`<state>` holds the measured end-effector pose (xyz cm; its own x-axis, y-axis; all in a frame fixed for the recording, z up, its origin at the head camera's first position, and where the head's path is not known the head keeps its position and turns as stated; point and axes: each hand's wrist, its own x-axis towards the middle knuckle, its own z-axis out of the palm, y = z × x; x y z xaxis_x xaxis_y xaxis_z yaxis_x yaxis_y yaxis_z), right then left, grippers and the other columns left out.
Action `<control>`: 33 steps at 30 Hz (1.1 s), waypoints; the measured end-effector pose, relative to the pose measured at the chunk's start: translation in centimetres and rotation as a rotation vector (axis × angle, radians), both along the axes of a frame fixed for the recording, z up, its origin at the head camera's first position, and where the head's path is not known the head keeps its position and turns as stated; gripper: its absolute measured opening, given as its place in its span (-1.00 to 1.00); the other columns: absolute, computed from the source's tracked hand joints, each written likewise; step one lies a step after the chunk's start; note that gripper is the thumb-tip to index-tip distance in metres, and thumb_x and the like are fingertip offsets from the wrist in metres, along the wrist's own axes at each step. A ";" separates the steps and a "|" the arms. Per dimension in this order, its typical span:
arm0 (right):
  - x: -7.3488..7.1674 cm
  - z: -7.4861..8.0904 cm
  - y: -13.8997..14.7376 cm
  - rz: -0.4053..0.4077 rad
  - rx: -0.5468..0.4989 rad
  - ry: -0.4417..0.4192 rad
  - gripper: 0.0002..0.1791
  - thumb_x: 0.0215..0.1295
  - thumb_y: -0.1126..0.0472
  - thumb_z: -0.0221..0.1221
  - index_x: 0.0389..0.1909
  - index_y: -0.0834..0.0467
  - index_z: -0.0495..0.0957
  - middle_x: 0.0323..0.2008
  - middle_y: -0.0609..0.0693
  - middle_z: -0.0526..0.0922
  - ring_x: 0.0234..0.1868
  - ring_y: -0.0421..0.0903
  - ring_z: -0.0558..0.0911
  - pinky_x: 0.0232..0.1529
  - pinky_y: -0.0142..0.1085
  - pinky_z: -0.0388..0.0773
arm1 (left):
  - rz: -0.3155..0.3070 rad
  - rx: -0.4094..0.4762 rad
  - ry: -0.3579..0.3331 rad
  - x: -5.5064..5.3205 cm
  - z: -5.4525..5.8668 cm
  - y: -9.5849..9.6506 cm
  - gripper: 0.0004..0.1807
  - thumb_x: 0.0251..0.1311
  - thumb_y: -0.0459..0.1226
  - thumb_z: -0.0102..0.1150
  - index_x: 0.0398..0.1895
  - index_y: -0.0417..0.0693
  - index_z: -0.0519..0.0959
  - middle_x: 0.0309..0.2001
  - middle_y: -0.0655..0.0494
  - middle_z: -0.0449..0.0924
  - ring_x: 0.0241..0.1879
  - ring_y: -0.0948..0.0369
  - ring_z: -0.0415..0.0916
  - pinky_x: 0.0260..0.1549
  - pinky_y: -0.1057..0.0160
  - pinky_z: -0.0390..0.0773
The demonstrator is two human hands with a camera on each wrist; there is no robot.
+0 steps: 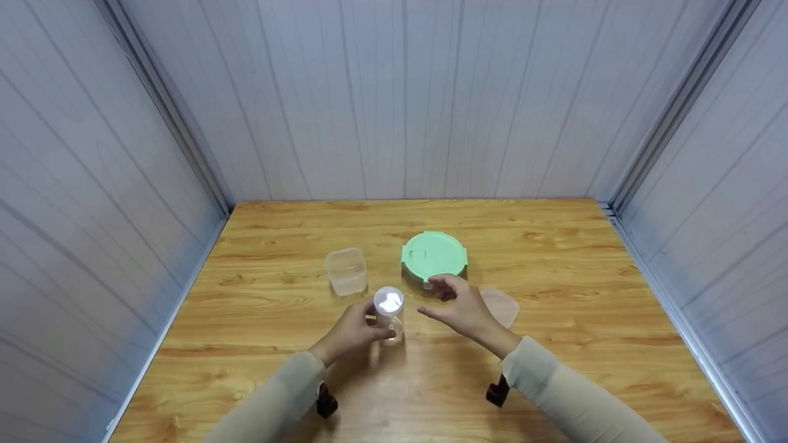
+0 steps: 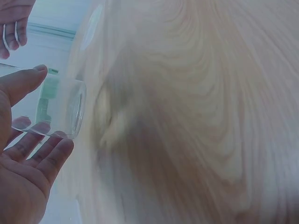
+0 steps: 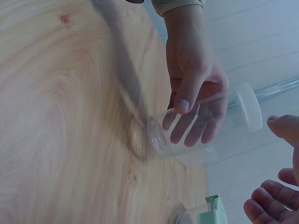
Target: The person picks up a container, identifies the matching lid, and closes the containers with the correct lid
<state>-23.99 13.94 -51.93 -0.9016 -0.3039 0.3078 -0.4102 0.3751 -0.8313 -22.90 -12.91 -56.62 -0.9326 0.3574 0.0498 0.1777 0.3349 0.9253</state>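
My left hand (image 1: 355,331) grips a clear cylindrical jar (image 1: 392,326) with a white translucent lid (image 1: 389,301) on top. In the right wrist view, the left thumb and fingers wrap round the jar's body (image 3: 187,135), and its base is a little above the table. Just right of the jar, my right hand (image 1: 462,307) is held in the air with thumb and fingers spread apart. Nothing is between them. The right wrist view shows that thumb near the lid (image 3: 249,107), not touching it.
A round container with a mint-green lid (image 1: 434,255) stands behind the hands. To its left is a clear square container (image 1: 346,271). A flat translucent lid (image 1: 500,306) lies partly behind the right hand. Pale panel walls (image 1: 406,98) enclose the wooden table (image 1: 277,227).
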 end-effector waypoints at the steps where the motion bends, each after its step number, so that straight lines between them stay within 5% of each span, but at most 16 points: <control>1: -0.1 0.0 0.1 -0.004 -0.002 -0.002 -0.47 0.16 0.21 0.63 0.12 0.26 0.69 -0.04 0.09 0.77 -0.11 -0.13 0.69 0.00 -0.23 0.75 | 0.002 0.000 0.006 0.0 0.0 -0.2 -0.31 0.15 -0.41 0.56 0.38 -0.34 0.53 0.22 -0.29 0.68 0.19 -0.23 0.68 0.22 -0.16 0.71; 7: -0.5 -0.2 0.6 -0.020 0.002 0.001 -0.48 0.19 0.22 0.61 0.12 0.30 0.68 -0.07 0.13 0.77 -0.10 -0.03 0.71 0.04 0.00 0.77 | 0.012 0.031 0.016 0.0 0.5 -1.5 -0.36 0.14 -0.44 0.56 0.31 -0.32 0.56 0.13 -0.24 0.69 0.17 -0.28 0.67 0.18 -0.14 0.73; 19: -0.9 -0.6 1.4 -0.029 -0.005 -0.036 -0.48 0.27 0.26 0.54 0.19 0.37 0.65 -0.01 0.17 0.77 0.00 0.26 0.73 0.06 -0.17 0.74 | 0.073 0.010 0.005 0.4 0.8 -3.8 -0.34 0.16 -0.42 0.56 0.35 -0.29 0.56 0.21 -0.26 0.68 0.21 -0.34 0.63 0.23 -0.20 0.69; 25: -1.0 -1.0 1.6 -0.036 -0.015 -0.045 -0.50 0.29 0.27 0.53 0.17 0.38 0.65 -0.04 0.22 0.76 0.00 0.32 0.72 0.07 0.04 0.76 | 0.129 -0.007 -0.019 0.9 1.1 -5.5 -0.33 0.18 -0.41 0.57 0.37 -0.31 0.54 0.21 -0.27 0.67 0.21 -0.30 0.65 0.21 -0.17 0.72; 33: -1.2 -1.6 1.8 -0.049 0.003 -0.015 -0.55 0.28 0.30 0.53 0.13 0.37 0.68 -0.11 0.11 0.75 -0.11 0.02 0.71 -0.02 -0.08 0.77 | 0.183 -0.029 -0.008 1.2 1.3 -7.5 -0.31 0.15 -0.38 0.60 0.36 -0.29 0.55 0.15 -0.24 0.67 0.22 -0.27 0.62 0.20 -0.12 0.74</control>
<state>-25.21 15.77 -53.57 -0.9200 -0.2599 0.2934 -0.3788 0.3972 -0.8359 -21.73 -20.46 -55.32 -0.9826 0.1826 0.0346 0.1043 0.3874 0.9160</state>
